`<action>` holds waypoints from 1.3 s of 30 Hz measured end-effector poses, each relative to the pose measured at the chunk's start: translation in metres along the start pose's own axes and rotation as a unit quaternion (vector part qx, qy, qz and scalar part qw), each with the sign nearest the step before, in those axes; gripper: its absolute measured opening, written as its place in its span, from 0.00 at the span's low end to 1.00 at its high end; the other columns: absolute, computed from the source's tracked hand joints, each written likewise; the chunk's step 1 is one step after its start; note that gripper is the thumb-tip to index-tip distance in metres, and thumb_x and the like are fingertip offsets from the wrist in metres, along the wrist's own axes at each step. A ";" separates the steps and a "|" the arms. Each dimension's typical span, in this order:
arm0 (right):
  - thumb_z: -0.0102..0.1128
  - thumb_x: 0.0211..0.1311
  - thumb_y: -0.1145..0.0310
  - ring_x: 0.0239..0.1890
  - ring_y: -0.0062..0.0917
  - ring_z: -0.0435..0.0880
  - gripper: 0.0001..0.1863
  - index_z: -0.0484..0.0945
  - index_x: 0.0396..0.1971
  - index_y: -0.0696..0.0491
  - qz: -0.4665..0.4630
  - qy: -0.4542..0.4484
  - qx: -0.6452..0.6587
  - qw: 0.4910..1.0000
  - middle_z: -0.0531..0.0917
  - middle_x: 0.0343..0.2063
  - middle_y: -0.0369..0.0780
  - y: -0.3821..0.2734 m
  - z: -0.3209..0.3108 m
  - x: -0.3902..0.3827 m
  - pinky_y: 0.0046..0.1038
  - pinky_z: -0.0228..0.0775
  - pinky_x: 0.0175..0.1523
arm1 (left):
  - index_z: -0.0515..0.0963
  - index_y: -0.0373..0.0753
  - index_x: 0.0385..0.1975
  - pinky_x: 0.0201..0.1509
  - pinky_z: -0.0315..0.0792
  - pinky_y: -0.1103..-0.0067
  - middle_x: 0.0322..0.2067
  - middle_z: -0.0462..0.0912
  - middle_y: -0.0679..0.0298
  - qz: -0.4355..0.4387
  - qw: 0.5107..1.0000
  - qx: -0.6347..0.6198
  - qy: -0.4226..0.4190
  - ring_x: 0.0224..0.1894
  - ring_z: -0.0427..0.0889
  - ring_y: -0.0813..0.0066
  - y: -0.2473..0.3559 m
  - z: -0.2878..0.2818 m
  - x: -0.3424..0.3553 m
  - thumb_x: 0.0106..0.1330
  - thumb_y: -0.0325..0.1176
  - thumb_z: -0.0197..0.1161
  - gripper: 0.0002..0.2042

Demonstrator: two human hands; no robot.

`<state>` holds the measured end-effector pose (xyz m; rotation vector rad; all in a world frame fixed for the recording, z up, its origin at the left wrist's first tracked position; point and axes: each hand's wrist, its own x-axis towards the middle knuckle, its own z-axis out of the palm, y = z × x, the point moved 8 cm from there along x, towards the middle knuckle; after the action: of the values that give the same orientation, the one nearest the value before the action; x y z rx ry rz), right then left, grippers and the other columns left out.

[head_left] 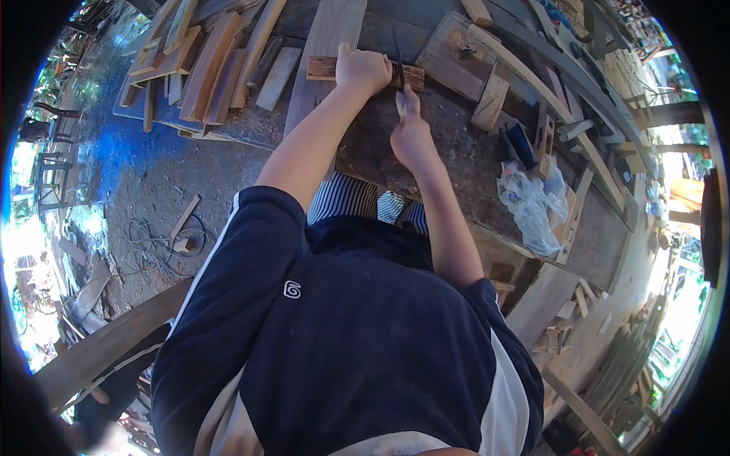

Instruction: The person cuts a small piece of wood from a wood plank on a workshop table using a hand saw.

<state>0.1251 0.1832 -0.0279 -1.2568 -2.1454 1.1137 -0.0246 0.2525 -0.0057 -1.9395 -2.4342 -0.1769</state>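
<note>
A short reddish-brown wood block (322,68) lies crosswise at the far side of the workbench, over a long flat board (334,29). My left hand (363,71) is closed over the block's middle and presses on it, thumb side up. Just to its right, my right hand (411,133) is closed round the pale handle of a thin, dark-bladed hand tool (398,57). The blade points away from me and crosses the block near its right end. It shows almost edge-on, so I cannot tell whether it is a saw or a file.
Several wood offcuts (215,64) are heaped at the far left. To the right lie a wide wooden slab (456,57), long strips (525,72), a dark cup-like container (519,144) and a clear plastic bag (532,205). Tangled cord (163,247) lies on the floor at left.
</note>
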 end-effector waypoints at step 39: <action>0.37 0.62 0.84 0.66 0.47 0.70 0.39 0.42 0.74 0.51 0.004 0.019 0.023 1.000 0.68 0.67 0.53 -0.003 -0.001 0.009 0.38 0.62 0.70 | 0.86 0.43 0.26 0.54 0.63 0.63 0.27 0.87 0.59 0.001 1.000 -0.002 0.015 0.34 0.86 0.61 0.000 -0.003 0.000 0.71 0.43 0.43 0.23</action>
<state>0.1202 0.1903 -0.0254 -1.2558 -2.0778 1.1273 -0.0246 0.2520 -0.0025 -1.9247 -2.4151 -0.2093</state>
